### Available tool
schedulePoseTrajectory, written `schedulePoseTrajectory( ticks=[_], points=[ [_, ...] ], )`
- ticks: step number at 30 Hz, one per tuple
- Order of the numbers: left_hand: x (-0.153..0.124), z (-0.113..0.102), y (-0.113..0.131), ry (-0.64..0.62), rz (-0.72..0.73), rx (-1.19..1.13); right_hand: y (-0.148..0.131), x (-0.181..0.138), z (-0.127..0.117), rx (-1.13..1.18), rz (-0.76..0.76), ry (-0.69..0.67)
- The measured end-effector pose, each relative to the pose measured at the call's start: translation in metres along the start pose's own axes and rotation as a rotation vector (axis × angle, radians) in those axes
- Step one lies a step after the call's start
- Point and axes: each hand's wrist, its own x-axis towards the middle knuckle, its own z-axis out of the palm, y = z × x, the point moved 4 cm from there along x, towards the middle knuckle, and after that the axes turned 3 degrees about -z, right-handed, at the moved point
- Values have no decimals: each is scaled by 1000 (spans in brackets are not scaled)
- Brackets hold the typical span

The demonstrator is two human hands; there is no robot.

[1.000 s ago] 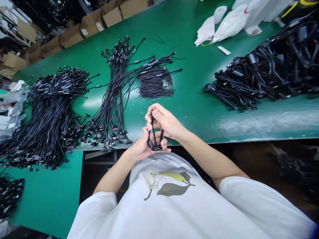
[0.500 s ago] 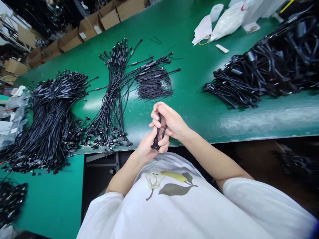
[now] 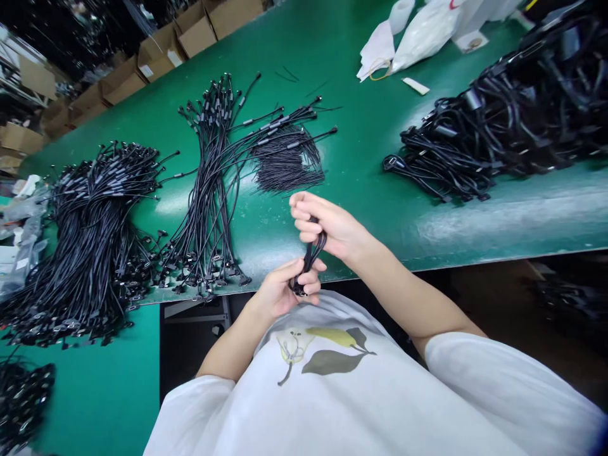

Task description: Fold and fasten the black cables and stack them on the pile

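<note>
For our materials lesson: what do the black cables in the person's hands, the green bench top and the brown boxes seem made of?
The black cables look like matte plastic or rubber sheathing: they bend in soft loops. The green bench top seems a smooth rubbery mat, glossy where light falls. The brown boxes look like plain cardboard, with folded flaps.

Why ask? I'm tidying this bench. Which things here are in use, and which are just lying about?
In use:
left hand
right hand
black cable

Lying about:
cable bundles
cable heap
white bag
cardboard boxes
</note>
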Motion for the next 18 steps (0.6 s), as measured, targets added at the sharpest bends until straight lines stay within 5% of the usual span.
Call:
schedulePoseTrajectory(
  ticks=[5,9,13,15,18],
  points=[
    [9,-13,-2,101,98,187,-2,7,-8,-87,-148,85],
    [16,-26,8,178,241,548,-11,6,-11,-665,-369,42],
    [10,-44,33,295,329,881,-9,-12,-5,-1655,-767,-286],
    [7,-48,39,312,310,1088,6,-20,-11,-2007,-750,-503],
    [5,-50,39,304,249,1242,24,-23,-24,-2241,-572,-683]
  ],
)
